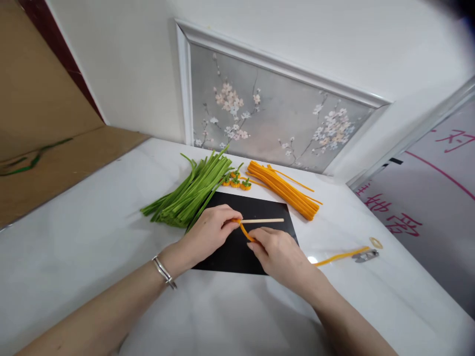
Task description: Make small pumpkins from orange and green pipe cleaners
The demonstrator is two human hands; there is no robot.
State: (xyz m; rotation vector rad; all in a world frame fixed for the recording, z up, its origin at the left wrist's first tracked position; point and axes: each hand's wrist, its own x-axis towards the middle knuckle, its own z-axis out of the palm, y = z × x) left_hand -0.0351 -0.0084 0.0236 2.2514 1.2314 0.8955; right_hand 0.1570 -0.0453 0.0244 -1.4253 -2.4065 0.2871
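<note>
Head view: orange pipe cleaner (246, 232) at a wooden stick (263, 220), over a black mat (237, 254).
Left hand (210, 230) pinching stick's end, right hand (276, 254) gripping the pipe cleaner; green stems (189, 193) and orange bundle (284, 190) beyond.

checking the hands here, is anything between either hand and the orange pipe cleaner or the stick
Nothing visible. The left hand pinches the wooden stick where the orange pipe cleaner meets it, and the right hand holds the pipe cleaner's other part, both over the black mat.
</note>
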